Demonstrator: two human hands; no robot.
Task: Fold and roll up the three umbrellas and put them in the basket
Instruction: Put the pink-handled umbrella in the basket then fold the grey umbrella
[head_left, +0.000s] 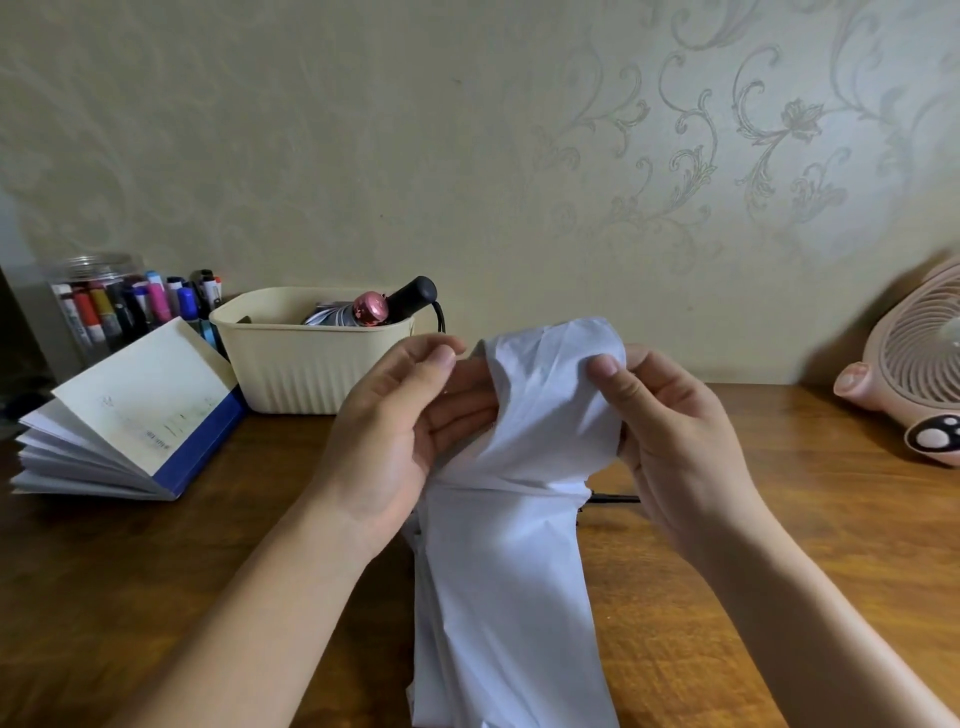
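Note:
A white umbrella (511, 561) stands nearly upright over the wooden table, its loose fabric bunched at the top. My left hand (395, 421) holds the fabric from the left, thumb and fingers curled round a fold. My right hand (670, 431) pinches the top of the fabric from the right with its thumb. A thin black rib tip pokes out under my right hand. Behind my left hand stands a cream ribbed basket (291, 364). In it lie a pink-handled umbrella (370, 308) and a black-handled umbrella (415, 295).
An open blue-covered book (130, 421) lies left of the basket. Behind it stands a clear jar of markers (109, 306). A pink desk fan (914, 358) sits at the right edge. The wooden table (208, 597) runs up to a patterned wall.

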